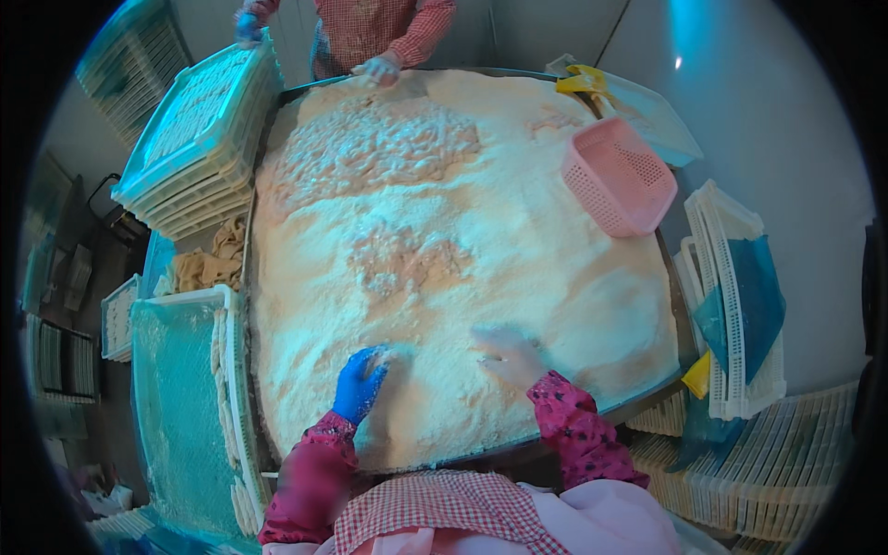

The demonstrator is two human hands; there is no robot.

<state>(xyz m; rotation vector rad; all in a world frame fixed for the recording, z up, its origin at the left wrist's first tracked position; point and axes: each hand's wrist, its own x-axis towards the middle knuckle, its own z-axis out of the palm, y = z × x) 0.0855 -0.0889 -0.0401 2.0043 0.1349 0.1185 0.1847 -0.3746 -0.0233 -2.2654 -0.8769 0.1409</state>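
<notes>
My left hand, in a blue glove dusted with white, rests at the near part of a bed of pale powder, fingers loosely bent and apart, tips touching it. My right hand, in a pale glove, is just right of it, blurred, fingers spread over the powder with nothing visible in them. Farther up lie a patch of pinkish, powder-coated pieces and a larger mass of pale coated pieces. Left of my left hand stands a white-framed tray with a green mesh and a row of pale strips along its right side.
A co-worker's gloved hands are at the far edge and upper left. Stacked trays and crumpled brown cloths line the left. A pink perforated basket sits upper right; white racks with blue sheets and yellow items are at the right.
</notes>
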